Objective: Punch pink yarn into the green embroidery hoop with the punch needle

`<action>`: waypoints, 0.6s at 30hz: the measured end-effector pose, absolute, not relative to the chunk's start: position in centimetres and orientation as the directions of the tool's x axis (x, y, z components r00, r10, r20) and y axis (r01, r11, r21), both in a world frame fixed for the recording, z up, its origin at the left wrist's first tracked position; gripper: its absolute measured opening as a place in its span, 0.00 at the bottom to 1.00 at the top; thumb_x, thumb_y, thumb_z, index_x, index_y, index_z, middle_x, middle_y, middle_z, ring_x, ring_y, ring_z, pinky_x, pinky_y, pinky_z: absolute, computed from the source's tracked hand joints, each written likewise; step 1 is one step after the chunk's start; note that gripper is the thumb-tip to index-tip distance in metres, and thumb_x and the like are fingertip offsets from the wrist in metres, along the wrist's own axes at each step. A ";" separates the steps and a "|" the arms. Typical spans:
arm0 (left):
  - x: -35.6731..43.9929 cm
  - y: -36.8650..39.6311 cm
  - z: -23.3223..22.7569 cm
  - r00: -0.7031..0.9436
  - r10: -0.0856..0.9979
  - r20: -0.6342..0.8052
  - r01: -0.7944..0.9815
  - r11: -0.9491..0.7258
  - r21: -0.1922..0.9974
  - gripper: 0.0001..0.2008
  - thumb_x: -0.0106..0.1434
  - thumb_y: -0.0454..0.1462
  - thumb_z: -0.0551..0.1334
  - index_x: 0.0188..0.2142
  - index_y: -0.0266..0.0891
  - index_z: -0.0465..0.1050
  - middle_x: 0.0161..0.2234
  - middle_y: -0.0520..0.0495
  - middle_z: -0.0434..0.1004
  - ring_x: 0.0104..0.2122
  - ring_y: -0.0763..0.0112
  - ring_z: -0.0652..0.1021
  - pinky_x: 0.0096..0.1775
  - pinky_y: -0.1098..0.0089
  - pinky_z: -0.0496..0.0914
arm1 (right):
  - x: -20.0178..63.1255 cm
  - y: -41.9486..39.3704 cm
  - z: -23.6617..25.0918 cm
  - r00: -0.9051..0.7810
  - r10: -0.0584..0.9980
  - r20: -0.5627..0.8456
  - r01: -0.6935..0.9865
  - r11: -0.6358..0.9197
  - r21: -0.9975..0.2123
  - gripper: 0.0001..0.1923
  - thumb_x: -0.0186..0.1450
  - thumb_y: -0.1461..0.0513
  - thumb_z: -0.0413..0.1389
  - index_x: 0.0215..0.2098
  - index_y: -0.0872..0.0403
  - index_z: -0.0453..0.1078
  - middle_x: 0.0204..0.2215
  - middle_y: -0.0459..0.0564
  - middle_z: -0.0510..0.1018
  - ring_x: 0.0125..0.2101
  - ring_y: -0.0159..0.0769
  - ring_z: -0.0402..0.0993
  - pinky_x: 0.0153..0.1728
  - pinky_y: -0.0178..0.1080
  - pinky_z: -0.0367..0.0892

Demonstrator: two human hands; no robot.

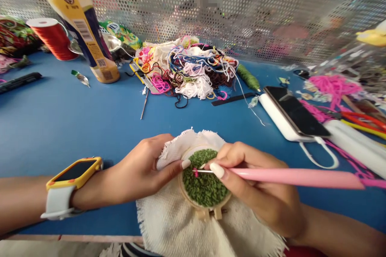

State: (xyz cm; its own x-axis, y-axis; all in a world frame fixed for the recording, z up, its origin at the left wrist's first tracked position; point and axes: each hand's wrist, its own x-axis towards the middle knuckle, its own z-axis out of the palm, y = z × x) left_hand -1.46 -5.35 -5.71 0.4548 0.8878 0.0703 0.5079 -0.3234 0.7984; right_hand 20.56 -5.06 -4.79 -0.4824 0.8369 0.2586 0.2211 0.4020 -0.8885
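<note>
The left hand (137, 172) grips the near-left edge of the white cloth (181, 225) and the small wooden embroidery hoop (208, 209), thumb pressed at the rim of the green stitched patch (203, 186). The right hand (256, 184) pinches a pink punch needle (286, 176), whose metal tip touches a pink stitch on the green. Both rest at the near edge of the blue table (75, 128), with a tangled thread pile (187, 70) farther back.
</note>
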 end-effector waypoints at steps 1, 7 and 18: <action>-1.5 -5.3 -5.7 0.455 0.888 0.068 0.506 -0.320 0.801 0.12 0.66 0.43 0.56 0.33 0.37 0.69 0.29 0.50 0.71 0.28 0.73 0.71 0.31 0.73 0.67 | 20.6 -5.0 -4.8 -0.482 0.837 0.259 0.232 0.406 -0.884 0.08 0.66 0.63 0.54 0.28 0.53 0.65 0.24 0.47 0.73 0.25 0.31 0.69 0.24 0.34 0.64; -1.5 -5.3 -5.7 0.463 0.885 0.052 0.494 -0.306 0.814 0.12 0.66 0.43 0.56 0.29 0.37 0.66 0.30 0.50 0.71 0.30 0.72 0.72 0.33 0.73 0.68 | 20.5 -5.1 -4.8 -0.515 0.804 0.295 0.280 0.483 -0.830 0.07 0.65 0.65 0.54 0.28 0.53 0.65 0.23 0.46 0.74 0.24 0.31 0.70 0.24 0.34 0.64; -1.3 -5.4 -5.7 0.428 0.901 0.066 0.543 -0.315 0.778 0.12 0.66 0.42 0.56 0.31 0.37 0.68 0.28 0.51 0.70 0.28 0.74 0.70 0.30 0.75 0.66 | 19.9 -5.4 -5.1 -0.667 0.623 0.409 0.290 0.722 -0.628 0.02 0.65 0.65 0.57 0.35 0.52 0.68 0.28 0.47 0.77 0.29 0.31 0.73 0.31 0.35 0.69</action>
State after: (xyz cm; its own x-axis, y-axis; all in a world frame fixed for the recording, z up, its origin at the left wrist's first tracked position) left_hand -1.35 -5.39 -5.73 0.4280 0.9014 0.0660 0.5432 -0.3149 0.7783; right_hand 19.94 -5.42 -5.13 -0.6673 0.6227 0.4087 0.2897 0.7225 -0.6278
